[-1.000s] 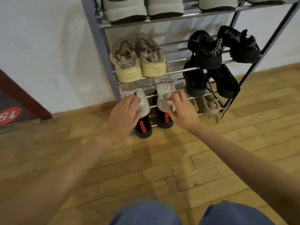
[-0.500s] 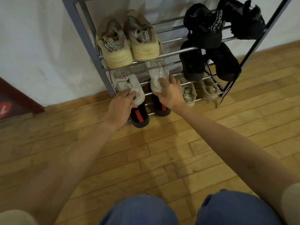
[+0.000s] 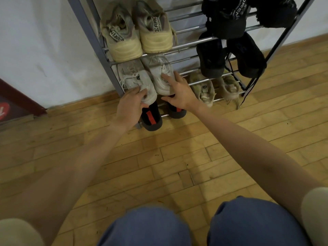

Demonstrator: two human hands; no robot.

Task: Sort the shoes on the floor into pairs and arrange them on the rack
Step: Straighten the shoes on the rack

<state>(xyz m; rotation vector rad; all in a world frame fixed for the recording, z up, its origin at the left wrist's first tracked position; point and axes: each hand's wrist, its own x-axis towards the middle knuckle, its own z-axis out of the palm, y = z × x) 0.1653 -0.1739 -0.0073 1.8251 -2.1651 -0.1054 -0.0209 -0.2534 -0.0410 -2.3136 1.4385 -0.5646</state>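
Head view: both hands reach to the rack (image 3: 92,35), left end of a lower shelf. Left hand (image 3: 130,105) grips the heel of the left white shoe (image 3: 135,79). Right hand (image 3: 179,93) rests with straight, spread fingers on the right white shoe (image 3: 160,71), thumb under its heel. Both shoes lie side by side on the shelf, heels outward, above a black-and-red pair (image 3: 152,118).

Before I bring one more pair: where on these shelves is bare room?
Bare rails show between the cream sneakers and black shoes, and between the white sneakers and black slip-ons. The bottom shelf looks crowded: black-and-red shoes, beige pair.
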